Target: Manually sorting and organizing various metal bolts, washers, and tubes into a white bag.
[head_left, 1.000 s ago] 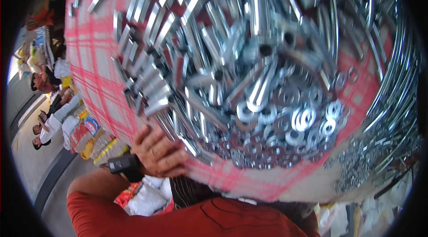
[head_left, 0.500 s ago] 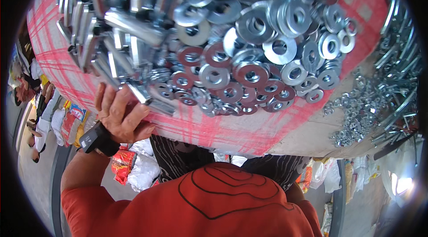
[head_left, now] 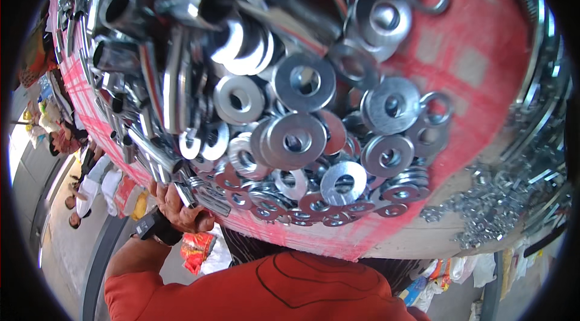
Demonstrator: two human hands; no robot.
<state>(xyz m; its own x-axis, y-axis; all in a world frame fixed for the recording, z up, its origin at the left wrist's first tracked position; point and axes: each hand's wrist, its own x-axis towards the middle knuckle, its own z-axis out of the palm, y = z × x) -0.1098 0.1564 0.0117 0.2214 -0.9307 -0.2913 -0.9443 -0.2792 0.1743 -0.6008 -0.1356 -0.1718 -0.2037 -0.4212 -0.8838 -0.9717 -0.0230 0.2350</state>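
My left hand (head_left: 181,211), with a black watch (head_left: 156,227) on its wrist, is at the near left edge of the work surface. Its fingers are partly spread, the thumb apart from them, beside short shiny metal tubes (head_left: 151,149); some tube ends hide the fingertips. No object shows clearly inside the hand. To the right of the tubes lies a heap of flat metal washers (head_left: 296,140) in several sizes, some stacked or overlapping. Larger tubes (head_left: 205,7) at the far side are blurred. My right hand is out of sight.
The pale surface (head_left: 290,239) has red criss-cross marks and a curved-looking near edge. Small metal parts (head_left: 483,200) and long thin rods (head_left: 538,128) lie to the right. Bags (head_left: 199,251) stand below the edge. People (head_left: 78,209) are at the far left.
The view has shifted closer, so the washers and tubes look larger and sit lower. My left hand appears lower and further right, its fingers more hidden by the tubes.
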